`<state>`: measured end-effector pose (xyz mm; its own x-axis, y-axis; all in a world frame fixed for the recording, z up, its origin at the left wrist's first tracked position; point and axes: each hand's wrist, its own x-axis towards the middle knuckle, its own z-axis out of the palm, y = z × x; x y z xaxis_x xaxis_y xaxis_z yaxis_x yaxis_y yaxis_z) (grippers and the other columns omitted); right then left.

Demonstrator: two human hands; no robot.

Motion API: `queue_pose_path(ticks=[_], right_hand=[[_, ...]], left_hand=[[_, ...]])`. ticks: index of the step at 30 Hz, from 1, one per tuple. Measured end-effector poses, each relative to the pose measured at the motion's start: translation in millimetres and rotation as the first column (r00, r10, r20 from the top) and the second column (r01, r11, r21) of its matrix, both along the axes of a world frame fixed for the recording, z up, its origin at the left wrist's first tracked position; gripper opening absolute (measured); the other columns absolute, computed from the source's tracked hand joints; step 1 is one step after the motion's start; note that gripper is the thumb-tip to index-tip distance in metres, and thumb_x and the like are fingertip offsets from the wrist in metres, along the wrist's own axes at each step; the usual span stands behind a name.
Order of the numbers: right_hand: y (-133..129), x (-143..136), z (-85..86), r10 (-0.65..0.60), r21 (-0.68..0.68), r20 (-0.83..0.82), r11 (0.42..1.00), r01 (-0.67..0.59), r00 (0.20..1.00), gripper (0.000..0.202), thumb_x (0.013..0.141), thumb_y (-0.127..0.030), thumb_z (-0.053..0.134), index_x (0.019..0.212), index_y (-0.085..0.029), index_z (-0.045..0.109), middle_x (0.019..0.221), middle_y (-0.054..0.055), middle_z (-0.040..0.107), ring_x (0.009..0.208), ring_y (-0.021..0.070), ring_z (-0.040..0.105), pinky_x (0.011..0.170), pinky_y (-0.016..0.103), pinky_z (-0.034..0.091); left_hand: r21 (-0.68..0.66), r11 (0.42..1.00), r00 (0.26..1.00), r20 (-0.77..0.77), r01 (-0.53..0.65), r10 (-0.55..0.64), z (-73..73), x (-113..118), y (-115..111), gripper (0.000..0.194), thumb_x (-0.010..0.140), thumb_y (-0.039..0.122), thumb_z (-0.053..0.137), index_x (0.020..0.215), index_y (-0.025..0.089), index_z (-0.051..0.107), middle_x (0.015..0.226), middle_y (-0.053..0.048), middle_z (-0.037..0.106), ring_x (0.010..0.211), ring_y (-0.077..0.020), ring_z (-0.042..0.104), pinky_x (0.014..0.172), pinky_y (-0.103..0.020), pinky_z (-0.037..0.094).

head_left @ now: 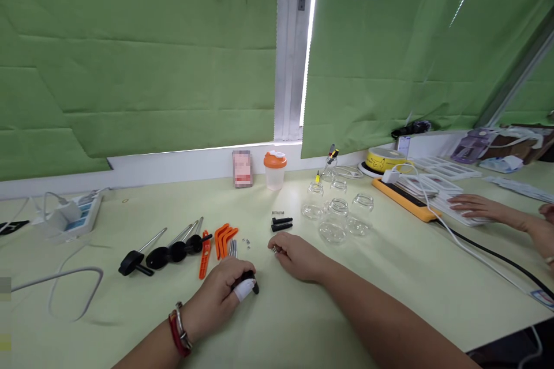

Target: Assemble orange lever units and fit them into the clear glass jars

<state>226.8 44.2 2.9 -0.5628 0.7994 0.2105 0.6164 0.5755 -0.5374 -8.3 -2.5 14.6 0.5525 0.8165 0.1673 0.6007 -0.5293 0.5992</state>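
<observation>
Grip of the left hand (229, 288) is clamped on a black part (250, 282); the right hand's (294, 253) fingertips pinch small metal pieces (276, 249) above the tabletop (298, 323).

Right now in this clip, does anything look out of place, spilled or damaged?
Nothing looks spilled or broken. Slightly odd: small metal bits lie scattered beside the orange levers, where the levers are neatly grouped, and a white wrap covers part of the left hand.
</observation>
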Motion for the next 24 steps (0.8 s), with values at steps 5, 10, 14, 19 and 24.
queue_pose_path(ticks=[5, 10, 14, 19, 24], right_hand=[[2.7, 5.1, -1.7, -0.004, -0.085, -0.071, 0.996, -0.002, 0.997, 0.019, 0.082, -0.014, 0.046, 0.098, -0.021, 0.054, 0.087, 0.001, 0.057, 0.075, 0.0128, 0.050, 0.066, 0.023, 0.041], [2.8, 7.2, -3.7, 0.008, -0.203, -0.121, 0.979, -0.033, 0.993, 0.016, 0.082, -0.015, 0.048, 0.096, -0.021, 0.054, 0.080, -0.001, 0.056, 0.068, 0.0110, 0.050, 0.062, 0.022, 0.041], [1.4, 6.9, -2.6, 0.029, -0.244, -0.132, 0.968, -0.061, 0.991, 0.016, 0.081, -0.014, 0.050, 0.095, -0.020, 0.055, 0.077, -0.001, 0.055, 0.067, 0.0107, 0.049, 0.062, 0.021, 0.041], [1.0, 6.8, -2.7, 0.062, -0.246, -0.133, 0.965, -0.094, 0.989, 0.013, 0.079, -0.015, 0.051, 0.091, -0.020, 0.056, 0.077, -0.002, 0.056, 0.066, 0.0099, 0.049, 0.061, 0.020, 0.041], [1.1, 7.9, -5.2, 0.060, -0.260, -0.158, 0.961, -0.100, 0.986, 0.013, 0.079, -0.017, 0.052, 0.092, -0.020, 0.056, 0.076, -0.002, 0.055, 0.065, 0.0097, 0.049, 0.060, 0.020, 0.041]], left_hand=[[-0.011, 0.999, 0.999, 0.004, -0.038, 0.038, 0.5, 3.4, 0.9, 0.016, 0.087, 0.028, 0.047, 0.096, 0.022, 0.058, 0.089, -0.004, 0.061, 0.083, -0.0179, 0.055, 0.075, -0.030, 0.045], [0.037, 0.999, 1.000, 0.001, 0.015, -0.016, 8.5, 7.4, -0.2, 0.012, 0.087, 0.027, 0.047, 0.088, 0.022, 0.058, 0.084, -0.003, 0.061, 0.082, -0.0183, 0.053, 0.079, -0.033, 0.043], [0.012, 1.000, 1.000, 0.019, 0.017, -0.017, 9.8, 9.3, -2.3, 0.012, 0.087, 0.026, 0.046, 0.085, 0.022, 0.058, 0.085, -0.003, 0.062, 0.087, -0.0198, 0.050, 0.082, -0.034, 0.042], [-0.018, 1.000, 1.000, 0.011, -0.007, 0.007, 8.6, 14.1, -4.8, 0.012, 0.086, 0.023, 0.046, 0.086, 0.022, 0.058, 0.086, -0.002, 0.063, 0.093, -0.0213, 0.047, 0.091, -0.038, 0.038], [-0.001, 1.000, 1.000, 0.002, -0.012, 0.012, 7.3, 17.5, -5.1, 0.011, 0.086, 0.023, 0.045, 0.086, 0.022, 0.056, 0.085, -0.003, 0.062, 0.089, -0.0211, 0.047, 0.087, -0.037, 0.039]])
